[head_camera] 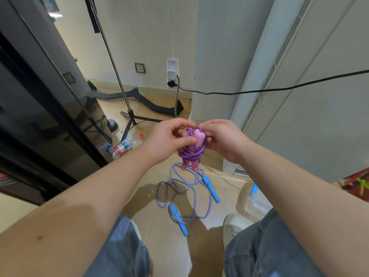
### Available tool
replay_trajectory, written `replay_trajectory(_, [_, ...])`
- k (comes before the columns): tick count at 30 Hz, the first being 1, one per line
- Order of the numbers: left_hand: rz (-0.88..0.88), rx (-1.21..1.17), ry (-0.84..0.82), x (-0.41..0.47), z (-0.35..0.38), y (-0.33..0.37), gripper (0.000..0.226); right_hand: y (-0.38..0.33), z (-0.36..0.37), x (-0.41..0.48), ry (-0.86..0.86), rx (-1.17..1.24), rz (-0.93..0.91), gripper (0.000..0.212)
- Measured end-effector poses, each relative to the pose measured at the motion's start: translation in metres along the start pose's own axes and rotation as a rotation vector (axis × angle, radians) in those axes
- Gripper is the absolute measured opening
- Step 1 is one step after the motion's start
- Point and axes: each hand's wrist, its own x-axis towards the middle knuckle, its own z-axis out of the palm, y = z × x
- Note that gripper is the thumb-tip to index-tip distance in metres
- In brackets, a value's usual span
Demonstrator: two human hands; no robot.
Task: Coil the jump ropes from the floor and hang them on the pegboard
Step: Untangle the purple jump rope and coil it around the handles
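Both hands, left hand (pixel 169 140) and right hand (pixel 223 140), clamp the light, springy purple plastic jump rope with pink handles (pixel 192 150); best gripped around its bundled handles.

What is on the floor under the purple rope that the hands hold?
Under the purple rope, held by the left hand and right hand, lies a striped rope with blue handles, uncoiled on the floor. Its topmost loops are partly covered by the bundle.

both arms extended, left hand (pixel 169 142) and right hand (pixel 223 140) pinched together.
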Motion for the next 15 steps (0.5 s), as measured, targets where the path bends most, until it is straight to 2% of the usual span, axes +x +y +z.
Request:
replay_trajectory(2, [0.012, 0.018, 0.010, 0.000, 0.004, -0.001, 0.031, 0.000, 0.001, 0.000, -0.016, -0.041, -0.041, 0.014])
replay_trajectory(6, [0.011, -0.005, 0.025, -0.001, 0.010, -0.001, 0.026, 0.002, 0.003, -0.004, -0.080, -0.408, -0.233, 0.033])
replay_trajectory(8, [0.001, -0.052, 0.043, 0.000, 0.012, 0.000, 0.028, 0.003, 0.005, -0.006, -0.136, -0.514, -0.310, 0.042])
replay_trajectory(11, [-0.053, -0.152, 0.065, 0.002, 0.009, -0.002, 0.033, 0.010, 0.007, -0.005, -0.174, -0.773, -0.406, 0.065])
replay_trajectory(13, [-0.085, -0.222, 0.034, 0.003, 0.006, -0.002, 0.033, 0.015, 0.011, -0.003, -0.111, -0.853, -0.452, 0.068])
replay_trajectory(15, [-0.096, -0.260, -0.003, 0.004, 0.005, -0.002, 0.031, 0.015, 0.013, -0.003, 0.014, -0.827, -0.474, 0.056])
